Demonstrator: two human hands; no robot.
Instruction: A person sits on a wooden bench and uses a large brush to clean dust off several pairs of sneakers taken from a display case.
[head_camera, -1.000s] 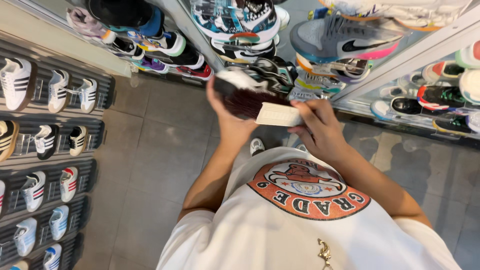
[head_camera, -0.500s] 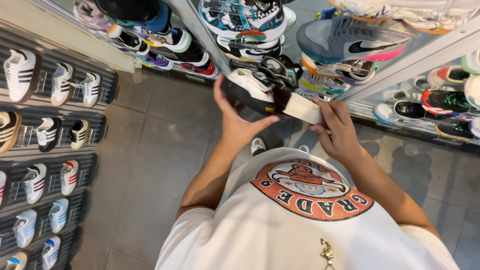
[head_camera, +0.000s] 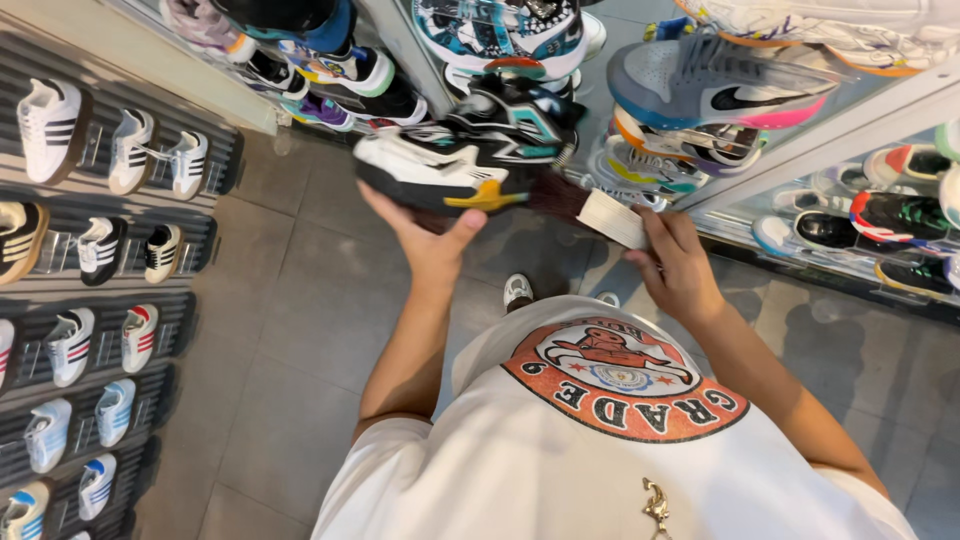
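Since a second ago I have lifted the sneaker (head_camera: 455, 160) higher and turned it, so its pale sole edge and yellow side mark now face me, where before I saw mostly its dark upper. The brush (head_camera: 600, 212) has come in from the right and now sits at the heel end of the shoe.

My left hand (head_camera: 425, 235) is cupped under the sneaker, palm up, thumb hooked over the near edge of the sole and the fingers spread beneath it, so it has a firm, half-closed hold. My right hand (head_camera: 680, 265) is closed around the pale wooden handle of the brush, with the dark bristles pointing left and touching, or just beside, the back of the shoe; I cannot tell which.

The sneaker is in the air in front of my chest, above the tiled floor (head_camera: 290, 330) and just before the glass shelves (head_camera: 830, 130) full of bright trainers. A wall rack (head_camera: 110, 250) of small white shoes runs along my left.

As I judge it, the brushing is under way rather than finished: the bristles are at the heel, and the toe and the long side still look unreached. The shoe is off its shelf and not yet set back.
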